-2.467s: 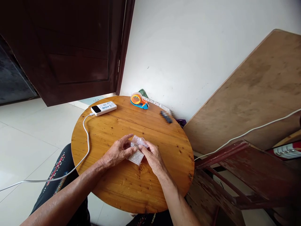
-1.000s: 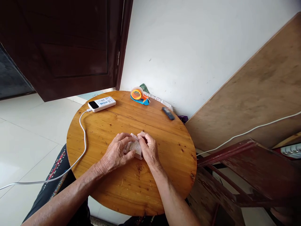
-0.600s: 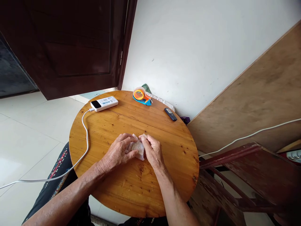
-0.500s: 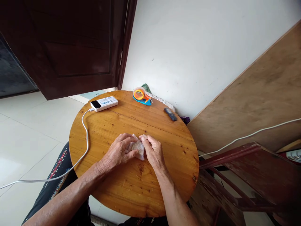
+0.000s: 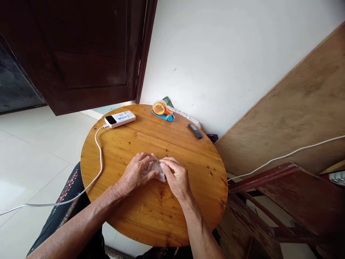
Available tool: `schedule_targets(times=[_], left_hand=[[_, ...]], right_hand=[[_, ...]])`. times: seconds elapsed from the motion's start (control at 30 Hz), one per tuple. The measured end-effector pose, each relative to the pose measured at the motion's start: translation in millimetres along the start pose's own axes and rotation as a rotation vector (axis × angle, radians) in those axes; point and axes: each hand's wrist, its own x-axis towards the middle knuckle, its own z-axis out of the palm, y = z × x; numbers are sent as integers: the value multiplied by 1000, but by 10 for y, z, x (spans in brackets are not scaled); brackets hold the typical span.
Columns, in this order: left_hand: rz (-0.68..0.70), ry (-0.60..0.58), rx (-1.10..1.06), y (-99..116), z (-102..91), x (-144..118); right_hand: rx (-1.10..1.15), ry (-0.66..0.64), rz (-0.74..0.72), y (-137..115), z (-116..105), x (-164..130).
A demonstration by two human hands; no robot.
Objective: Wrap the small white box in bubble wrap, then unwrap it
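Both hands met at the middle of a round wooden table point(image 5: 188, 201). The left hand point(image 5: 134, 174) and right hand point(image 5: 176, 176) each pinched a small clear packet point(image 5: 155, 168) lying between them on the tabletop.

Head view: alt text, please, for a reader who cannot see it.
Both hands, left hand and right hand, press a small clear packet on a round wooden table. A white power bank and tape dispenser lie at its far edge.
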Motion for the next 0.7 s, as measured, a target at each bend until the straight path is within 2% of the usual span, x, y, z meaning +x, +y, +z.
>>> schedule_targets(times=[0.13, 0.33, 0.53, 0.7], left_hand=[[-7, 21, 8, 2, 3, -1], [40, 77, 27, 2, 5, -9], [113, 130, 1, -10, 27, -15], [118, 107, -23, -19, 51, -20]], right_hand=[[-86, -55, -57, 12, -23, -49], [-311, -57, -149, 8, -67, -115], [-305, -60, -229, -28, -75, -114], [-175, -83, -170, -1, -63, -121]])
